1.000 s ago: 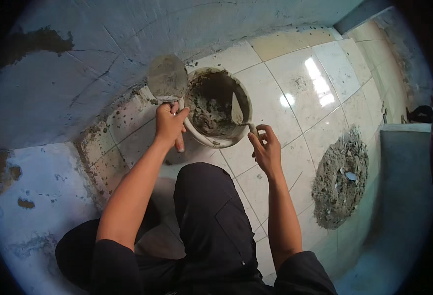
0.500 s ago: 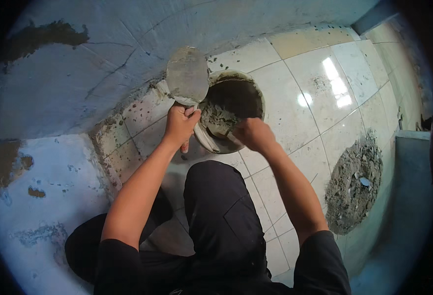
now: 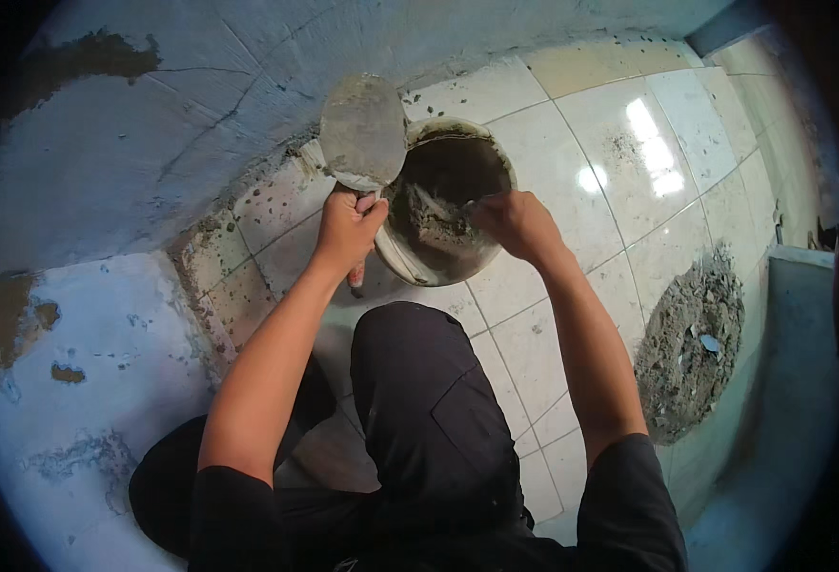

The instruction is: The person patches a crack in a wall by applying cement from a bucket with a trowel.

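My left hand [image 3: 351, 229] is closed around the handle of a trowel [image 3: 363, 132] with a broad, rounded grey blade. The blade points away from me, beside the bucket's left rim, and the reddish handle end shows below my fist. Inside the round, mortar-smeared bucket [image 3: 402, 261] lies wet grey mortar [image 3: 438, 232]. My right hand [image 3: 519, 225] is closed at the bucket's right rim, on a tool that reaches into the mortar; its thin blade looks like a small trowel's, though it is mostly hidden by my fist and the mortar.
A scraped, cracked wall [image 3: 229, 105] runs along the left and far side, with crumbs of mortar at its foot. Pale tiles [image 3: 581, 229] cover the floor. To the right lies a heap of grey rubble [image 3: 691, 353], and my bent knee [image 3: 419, 372] is close below the bucket.
My right hand has moved slightly up and right along the bucket, and the tool's blade has shifted in the mortar. My left hand keeps its hold on the rounded trowel.
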A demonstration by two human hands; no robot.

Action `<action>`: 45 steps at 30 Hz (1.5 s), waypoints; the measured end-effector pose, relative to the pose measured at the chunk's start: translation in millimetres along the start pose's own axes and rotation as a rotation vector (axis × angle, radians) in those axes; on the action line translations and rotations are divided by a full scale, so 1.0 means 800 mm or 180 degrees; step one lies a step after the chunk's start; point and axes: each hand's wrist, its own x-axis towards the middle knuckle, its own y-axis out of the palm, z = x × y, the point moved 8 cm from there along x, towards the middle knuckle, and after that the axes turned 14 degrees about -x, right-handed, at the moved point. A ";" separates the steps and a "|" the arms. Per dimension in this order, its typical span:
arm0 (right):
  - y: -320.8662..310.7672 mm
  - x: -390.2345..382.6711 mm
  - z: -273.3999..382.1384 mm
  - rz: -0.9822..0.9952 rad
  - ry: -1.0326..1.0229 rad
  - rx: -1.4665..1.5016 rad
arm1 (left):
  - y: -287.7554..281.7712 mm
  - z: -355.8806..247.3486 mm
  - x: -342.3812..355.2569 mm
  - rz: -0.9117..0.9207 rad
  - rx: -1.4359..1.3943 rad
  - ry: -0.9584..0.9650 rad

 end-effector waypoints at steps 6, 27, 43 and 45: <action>0.061 0.002 -0.035 0.0085 0.0092 0.0160 | 0.003 0.001 0.000 0.0126 -0.0120 0.0085; 0.109 -0.005 -0.024 0.1351 0.0650 0.1732 | 0.003 -0.003 -0.002 0.0190 -0.0120 0.0136; 0.101 -0.002 0.018 0.1528 0.0823 0.2517 | -0.011 -0.023 0.051 0.0308 0.0292 0.0035; 0.088 -0.008 0.027 0.1695 0.0814 0.2786 | -0.024 -0.020 0.050 0.0130 0.0291 0.0039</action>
